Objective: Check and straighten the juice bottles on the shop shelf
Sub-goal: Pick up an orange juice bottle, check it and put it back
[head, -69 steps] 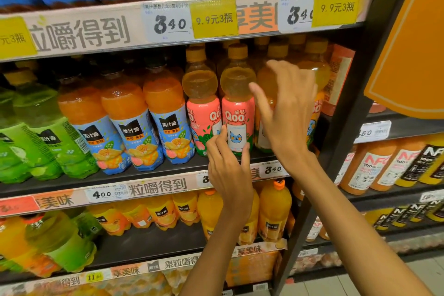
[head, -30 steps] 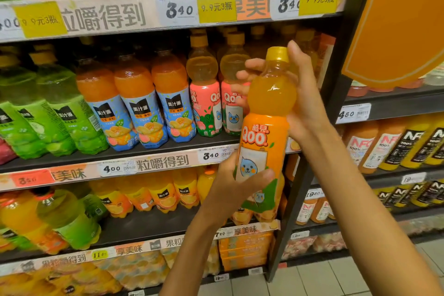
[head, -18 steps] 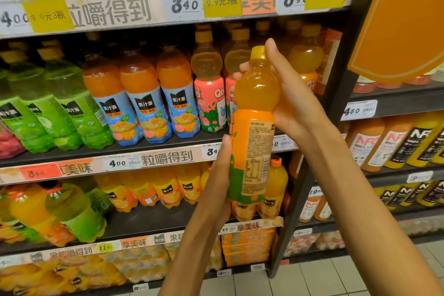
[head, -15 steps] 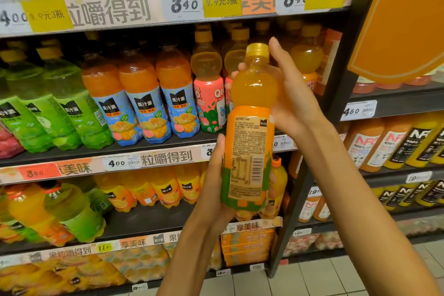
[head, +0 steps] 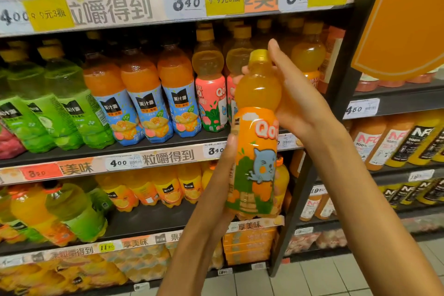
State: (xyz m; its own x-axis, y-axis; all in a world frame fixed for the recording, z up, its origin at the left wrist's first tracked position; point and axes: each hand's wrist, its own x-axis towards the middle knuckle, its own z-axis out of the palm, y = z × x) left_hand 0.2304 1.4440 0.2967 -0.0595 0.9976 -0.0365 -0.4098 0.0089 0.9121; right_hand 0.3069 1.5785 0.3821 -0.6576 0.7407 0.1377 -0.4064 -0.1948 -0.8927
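Observation:
I hold an orange Qoo juice bottle (head: 255, 142) upright in front of the middle shelf (head: 153, 158). Its yellow cap is at the top and the blue cartoon cat on its label faces me. My right hand (head: 292, 98) grips its neck and upper body. My left hand (head: 222, 187) holds its lower body from the left and below. Behind it stand pink-labelled Qoo bottles (head: 210, 94) and, further right, another orange Qoo bottle (head: 308, 57).
Blue-labelled orange juice bottles (head: 144, 96) and green bottles (head: 64, 103) fill the shelf's left part. A dark upright post (head: 336, 103) bounds the bay on the right, with NFC juice bottles (head: 394, 142) beyond. An orange sign (head: 403, 19) hangs at top right.
The bottle was taken off the shelf and held in both hands. It has since been turned, so the front label with the cat faces me instead of the back label.

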